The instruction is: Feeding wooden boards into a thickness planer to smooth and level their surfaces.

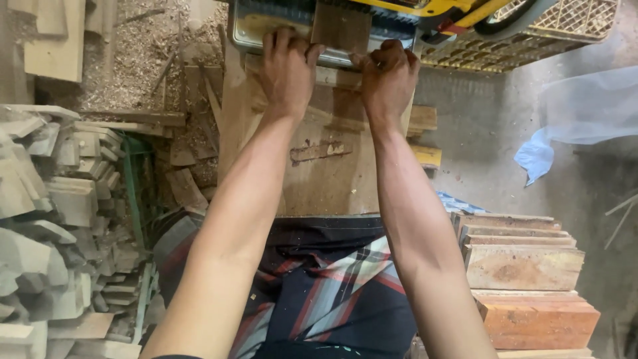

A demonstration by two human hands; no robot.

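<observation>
1. The wooden board lies flat at the mouth of a yellow and grey machine at the top of the view, its far end already under the machine's housing.
2. The left hand rests palm down just left of the board, fingers spread over the machine's metal bed; it grips nothing.
3. The right hand is curled into a loose fist at the board's near right corner, touching it; I cannot tell whether the fingers close around anything.
4. Both forearms reach straight ahead over a worn wooden tabletop, which carries a reddish patch near its middle.
5. Below the tabletop shows the person's plaid cloth in dark blue, red and grey.
6. To the right stands a stack of sawn boards, the lower ones orange-brown.
7. To the left lies a heap of pale offcuts, with sawdust on the floor beyond.
8. A yellow plastic crate sits behind the machine, and a blue plastic sheet lies on the floor at right.
</observation>
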